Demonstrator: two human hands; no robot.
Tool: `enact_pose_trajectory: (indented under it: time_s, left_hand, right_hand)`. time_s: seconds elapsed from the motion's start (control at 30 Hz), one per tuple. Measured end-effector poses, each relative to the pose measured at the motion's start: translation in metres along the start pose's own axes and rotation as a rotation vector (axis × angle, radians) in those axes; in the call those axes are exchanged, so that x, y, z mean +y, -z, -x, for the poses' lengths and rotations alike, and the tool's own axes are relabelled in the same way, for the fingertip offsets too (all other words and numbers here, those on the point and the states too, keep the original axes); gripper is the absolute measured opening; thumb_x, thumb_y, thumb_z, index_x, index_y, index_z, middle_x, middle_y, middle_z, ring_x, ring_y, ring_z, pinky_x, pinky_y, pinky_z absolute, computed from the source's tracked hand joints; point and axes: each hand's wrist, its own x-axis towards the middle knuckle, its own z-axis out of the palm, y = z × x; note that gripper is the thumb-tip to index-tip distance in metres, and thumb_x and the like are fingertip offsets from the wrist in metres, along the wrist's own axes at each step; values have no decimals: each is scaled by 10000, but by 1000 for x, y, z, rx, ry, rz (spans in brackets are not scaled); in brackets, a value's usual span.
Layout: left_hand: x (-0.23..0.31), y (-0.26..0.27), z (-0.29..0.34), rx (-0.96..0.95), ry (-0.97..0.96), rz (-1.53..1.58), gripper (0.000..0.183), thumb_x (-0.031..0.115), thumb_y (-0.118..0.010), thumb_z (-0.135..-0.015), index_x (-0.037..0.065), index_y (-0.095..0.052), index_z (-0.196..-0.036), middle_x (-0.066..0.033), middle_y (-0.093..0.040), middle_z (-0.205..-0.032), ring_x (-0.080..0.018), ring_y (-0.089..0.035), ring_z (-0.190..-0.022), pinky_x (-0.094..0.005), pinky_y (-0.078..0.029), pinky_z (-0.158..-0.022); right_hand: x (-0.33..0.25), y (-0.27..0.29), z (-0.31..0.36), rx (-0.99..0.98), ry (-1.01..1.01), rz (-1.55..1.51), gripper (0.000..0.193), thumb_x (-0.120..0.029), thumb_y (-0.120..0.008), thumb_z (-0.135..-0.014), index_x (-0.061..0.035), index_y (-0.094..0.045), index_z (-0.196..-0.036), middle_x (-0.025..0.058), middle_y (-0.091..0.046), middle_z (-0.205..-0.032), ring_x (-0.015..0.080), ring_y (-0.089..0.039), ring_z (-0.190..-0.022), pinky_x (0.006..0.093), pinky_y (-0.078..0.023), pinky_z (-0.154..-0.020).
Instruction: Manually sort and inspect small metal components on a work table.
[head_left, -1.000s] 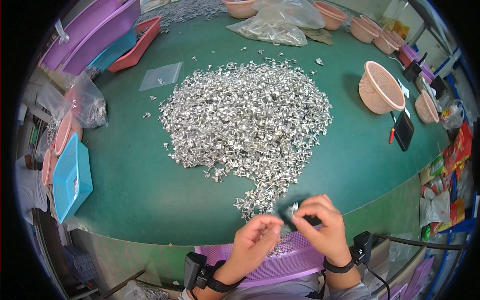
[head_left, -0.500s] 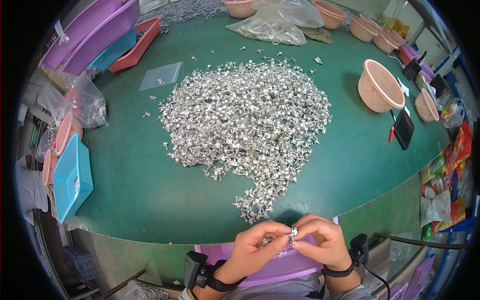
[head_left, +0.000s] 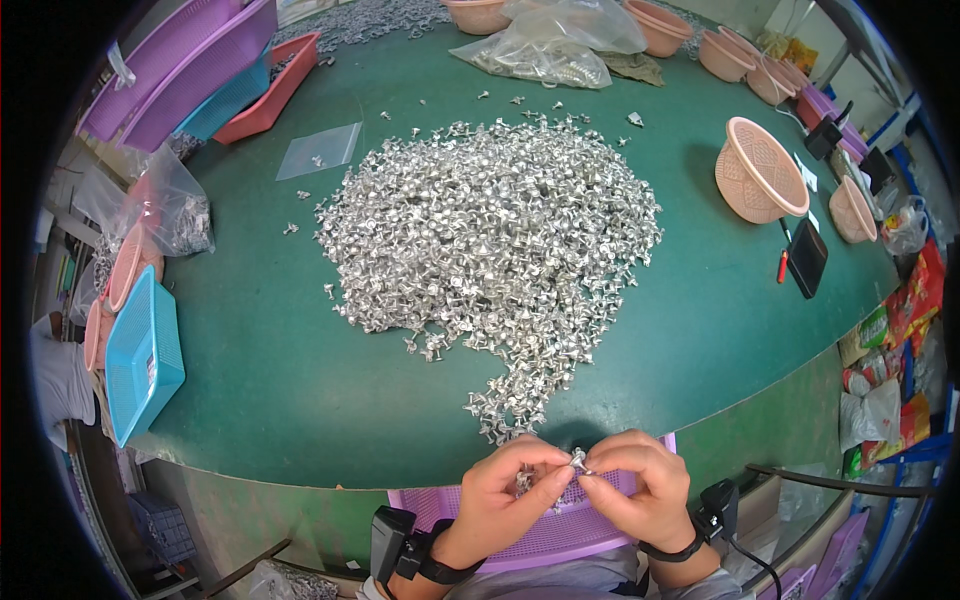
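Pinches a small silvery metal piece (head_left: 578, 460) between closed fingertips of left hand (head_left: 508, 492) and right hand (head_left: 638, 485), lower centre of the frame; cups more pieces (head_left: 524, 481) in the left. Seems light, stiff, slick, hardly fragile; probably best gripped by opposite edges. Sits above a purple basket (head_left: 555, 542), below the central metal pile (head_left: 490, 230).

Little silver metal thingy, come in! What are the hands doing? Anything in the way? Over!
Left hand and right hand pinching one small silvery metal fitting together. Purple mesh basket below, pile of fittings ahead. Nothing seen blocking the hands.
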Motion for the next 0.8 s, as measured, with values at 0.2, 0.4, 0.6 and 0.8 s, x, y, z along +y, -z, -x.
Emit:
enact_pose_trajectory:
  time_s: [0.2,0.4,0.6,0.8]
  left_hand:
    - [5,0,0,-48,207,161,126,36,-529,-767,7,-524,-889,-35,-526,-791,-58,-482,-686,-170,-379,-572]
    - [2,1,0,-103,176,159,107,45,-517,-778,6,-521,-877,-36,-522,-804,-61,-481,-698,-174,-379,-574]
    - [1,2,0,-95,184,167,93,39,-518,-776,1,-514,-860,-34,-517,-785,-55,-472,-678,-167,-369,-556]
    - [6,1,-1,-98,301,300,140,90,-428,-831,-12,-482,-912,-52,-504,-746,-63,-472,-615,-162,-352,-477]
  right_hand:
    - [4,-2,9,60,-280,-478,173,46,-575,-690,14,-505,-844,89,-551,-786,117,-529,-714,220,-428,-611]
    - [5,-1,8,54,-408,-696,138,28,-528,-748,31,-484,-878,77,-540,-821,97,-508,-752,209,-409,-653]
    - [4,-1,8,51,-470,-686,124,20,-527,-753,29,-486,-870,63,-540,-797,86,-507,-715,201,-407,-629]
    - [3,-3,9,29,-508,-681,94,-7,-535,-758,25,-494,-836,47,-540,-763,72,-501,-683,191,-402,-598]
